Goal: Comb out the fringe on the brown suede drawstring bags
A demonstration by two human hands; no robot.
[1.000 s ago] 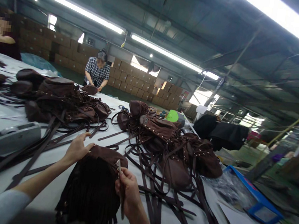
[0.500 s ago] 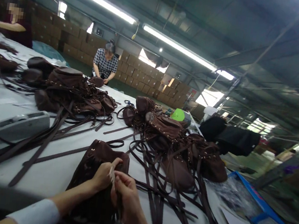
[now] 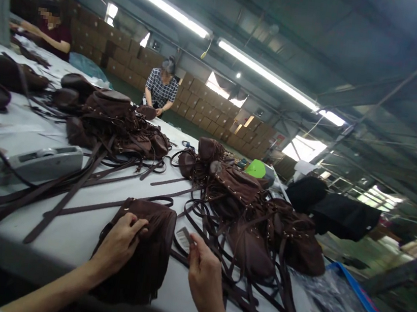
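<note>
A dark brown fringed bag lies at the front edge of the white table. Over its upper left part is my left hand, its fingers curled and pinched against the bag's front; what exactly lies between the fingertips is hard to see. To the right of the bag, my right hand grips a small grey comb-like tool between thumb and fingers. Pale teeth or bristles show on the tool, which is apart from the bag. Long brown straps lie behind and below my right hand.
Piles of similar brown bags cover the table's middle and left. A grey tape dispenser stands left, a blue-edged box with clear plastic right. Two people work beyond, one in a checked shirt.
My right hand has moved right, off the bag, with the comb-like tool. My left hand has shifted left over the bag. The view has swung slightly left.
</note>
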